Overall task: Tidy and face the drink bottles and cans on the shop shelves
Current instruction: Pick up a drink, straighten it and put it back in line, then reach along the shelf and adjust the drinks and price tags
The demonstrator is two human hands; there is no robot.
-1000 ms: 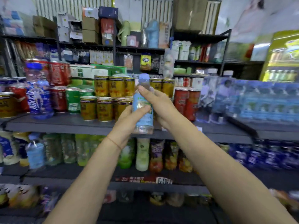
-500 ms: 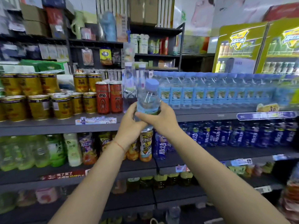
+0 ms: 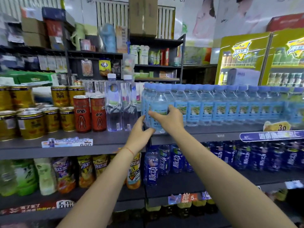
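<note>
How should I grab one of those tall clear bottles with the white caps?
Grip a tall clear bottle round its middle, coming from the front: it stands upright at the shelf edge, red cans close on one side, the small blue-cap bottle on the other.

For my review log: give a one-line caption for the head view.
Both hands, left hand and right hand, hold a blue-capped water bottle at the left end of its matching row.

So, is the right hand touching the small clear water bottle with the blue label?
Touching. The head view shows the right hand with fingers curled round the small clear water bottle across its blue label.
</note>
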